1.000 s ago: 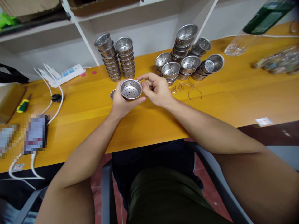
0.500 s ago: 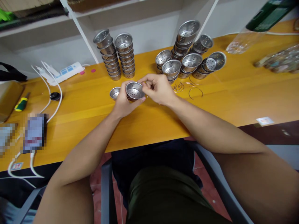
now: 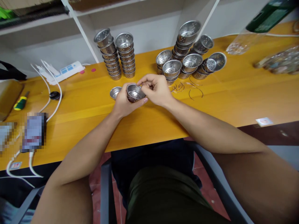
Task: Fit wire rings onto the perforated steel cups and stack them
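Head view: left hand (image 3: 123, 102) is wrapped round 1 metal cup (image 3: 135, 92), thumb along the near side, fingers round the left and far side, grip closed to the cup's width. Cup is full of small holes, mouth up and a bit tilted, just in front of the stacks. Right hand (image 3: 158, 90) is at the cup's right rim, fingers bent, index finger reaching over to the rim, thumb drawn in near it. Can't tell whether those fingertips pinch anything; too small and partly hidden.

Small dish (image 3: 115, 92) sits on the yellow desk (image 3: 151, 124), just left of the left hand. Behind: 2 tall cup stacks (image 3: 127, 59) side by side, the left 1 leaning at the top. Right of those, a cluster of shorter stacks (image 3: 172, 69), 1 of them taller at the back. Loose curved wires (image 3: 196, 93) lie in front of the cluster, right of the right hand.

Far left: power strip (image 3: 70, 71), white cables, screwdriver (image 3: 21, 102). Far right: clear bottle (image 3: 241, 43) with green label, plastic bag (image 3: 280, 62).
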A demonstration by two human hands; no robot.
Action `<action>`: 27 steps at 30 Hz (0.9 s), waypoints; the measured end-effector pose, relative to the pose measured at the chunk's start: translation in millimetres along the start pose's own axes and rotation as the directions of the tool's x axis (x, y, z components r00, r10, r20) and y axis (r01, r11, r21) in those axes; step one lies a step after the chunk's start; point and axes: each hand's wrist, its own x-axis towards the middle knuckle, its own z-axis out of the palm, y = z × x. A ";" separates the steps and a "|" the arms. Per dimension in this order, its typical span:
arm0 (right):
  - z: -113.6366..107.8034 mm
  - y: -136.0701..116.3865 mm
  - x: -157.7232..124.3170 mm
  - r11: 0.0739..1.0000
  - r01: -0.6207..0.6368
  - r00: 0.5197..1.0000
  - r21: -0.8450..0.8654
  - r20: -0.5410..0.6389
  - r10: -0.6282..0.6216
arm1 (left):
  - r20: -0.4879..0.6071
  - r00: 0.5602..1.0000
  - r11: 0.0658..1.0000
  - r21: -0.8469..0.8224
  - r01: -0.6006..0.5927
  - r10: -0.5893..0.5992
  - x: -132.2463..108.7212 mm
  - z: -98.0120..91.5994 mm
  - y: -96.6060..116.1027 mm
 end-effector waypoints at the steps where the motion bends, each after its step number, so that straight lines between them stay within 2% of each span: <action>1: -3.5 -0.1 1.6 0.999 0.010 0.999 0.052 0.036 -0.011 | -0.005 1.000 1.000 -0.016 -0.003 0.003 0.5 -0.1 -0.8; 3: -14.2 -1.5 5.0 0.987 -0.013 0.986 0.160 0.164 -0.013 | -0.001 1.000 0.997 -0.074 0.017 -0.017 1.8 -1.0 -4.2; 6: -30.4 -4.0 9.7 0.958 -0.093 0.928 0.270 0.373 -0.015 | 0.036 0.998 0.987 -0.150 0.048 -0.043 2.6 -3.2 -11.9; 8: -35.0 -4.7 11.6 0.946 -0.127 0.908 0.300 0.419 -0.011 | 0.063 0.998 0.986 -0.168 0.020 -0.010 1.7 -4.4 -16.5; 15: -22.8 -3.8 8.4 0.945 -0.110 0.940 0.309 0.342 -0.002 | 0.079 0.992 0.995 -0.009 -0.102 0.102 -1.5 -7.5 -19.4; 18: -20.4 -4.2 6.3 0.947 -0.119 0.940 0.298 0.341 0.011 | 0.068 0.987 0.989 0.003 -0.147 0.147 -1.0 -9.3 -17.5; 27: -24.8 1.2 5.6 0.967 -0.100 0.934 0.235 0.358 0.010 | 0.077 0.992 0.995 0.033 -0.098 0.095 -0.1 -10.5 -25.7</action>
